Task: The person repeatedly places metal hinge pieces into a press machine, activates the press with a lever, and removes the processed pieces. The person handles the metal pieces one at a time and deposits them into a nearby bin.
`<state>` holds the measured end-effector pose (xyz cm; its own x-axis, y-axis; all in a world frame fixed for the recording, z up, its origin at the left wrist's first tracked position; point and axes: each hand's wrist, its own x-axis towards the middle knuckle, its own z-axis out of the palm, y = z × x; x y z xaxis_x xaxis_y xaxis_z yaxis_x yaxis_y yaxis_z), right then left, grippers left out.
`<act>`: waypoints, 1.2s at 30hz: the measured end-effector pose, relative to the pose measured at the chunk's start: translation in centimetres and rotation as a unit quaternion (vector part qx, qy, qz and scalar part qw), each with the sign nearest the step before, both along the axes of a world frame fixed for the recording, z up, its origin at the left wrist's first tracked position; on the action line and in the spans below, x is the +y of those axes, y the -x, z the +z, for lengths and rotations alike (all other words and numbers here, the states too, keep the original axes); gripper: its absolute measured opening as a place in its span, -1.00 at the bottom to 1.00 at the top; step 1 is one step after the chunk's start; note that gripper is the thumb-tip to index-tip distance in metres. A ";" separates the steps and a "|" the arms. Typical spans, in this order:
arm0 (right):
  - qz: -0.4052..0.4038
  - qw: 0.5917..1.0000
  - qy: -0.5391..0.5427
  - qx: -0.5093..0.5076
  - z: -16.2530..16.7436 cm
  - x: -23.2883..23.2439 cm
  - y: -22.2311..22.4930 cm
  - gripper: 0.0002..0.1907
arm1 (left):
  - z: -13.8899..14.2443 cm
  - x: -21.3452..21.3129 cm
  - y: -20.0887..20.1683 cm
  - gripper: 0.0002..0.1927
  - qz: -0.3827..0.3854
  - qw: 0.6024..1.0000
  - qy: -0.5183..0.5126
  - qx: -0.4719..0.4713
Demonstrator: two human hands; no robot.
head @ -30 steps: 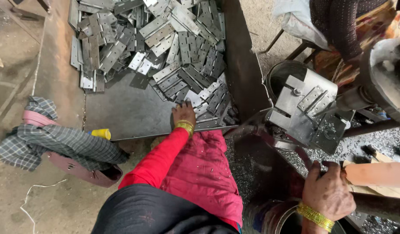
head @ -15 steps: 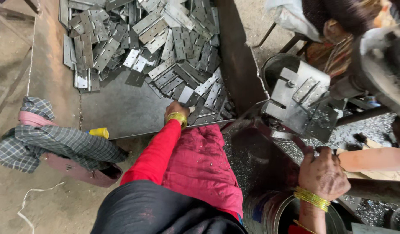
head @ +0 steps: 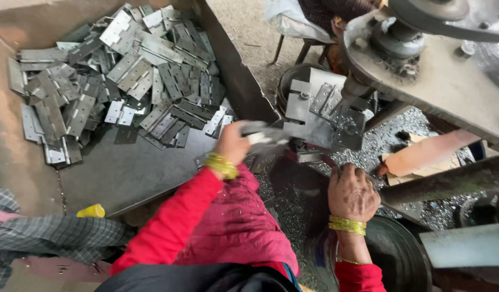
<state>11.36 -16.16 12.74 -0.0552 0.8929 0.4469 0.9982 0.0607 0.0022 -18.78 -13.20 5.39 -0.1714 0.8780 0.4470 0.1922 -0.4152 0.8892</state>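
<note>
Our left hand (head: pixel 233 143) is closed around a flat metal hinge (head: pixel 263 135), carried in the air between the heap and the press; the piece is blurred, so we cannot tell exactly how our fingers sit on it, only that they grip one end while the other end juts toward the machine. Our right hand (head: pixel 352 192) is curled over a dark lever or handle (head: pixel 390 189) low beside the press, clenched on it as far as we can see.

The pile of hinges (head: pixel 119 81) lies in a large sheet-metal tray (head: pixel 136 173) to our left, dozens of grey plates overlapping at all angles. The press fixture (head: pixel 325 116) stands just beyond the held hinge, with several hinge plates resting against its face. Metal shavings (head: pixel 385 143) cover the machine bed around it. A checked cloth (head: pixel 49 238) and a small yellow object (head: pixel 91 211) lie near the tray's front edge.

We judge the hinge to be stiff, thin and fairly light for one hand, but hard-edged and possibly slick. The two leaves may swing on the pin, so it seems best pinched flat across both leaves near one end, keeping fingertips off the cut edges.
</note>
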 end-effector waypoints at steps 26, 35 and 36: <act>-0.043 0.920 0.289 0.262 -14.2 0.5 -6.8 -0.47 | 0.5 9.9 -18.0 -0.63 0.037 0.757 0.164 0.631; -0.050 0.926 0.305 0.216 -12.5 1.4 -7.5 -0.45 | -1.9 12.5 -18.1 -0.65 0.069 0.778 0.149 0.607; -0.030 0.938 0.286 0.195 -11.8 1.7 -7.5 -0.45 | -2.2 13.1 -18.3 -0.65 0.082 0.791 0.147 0.588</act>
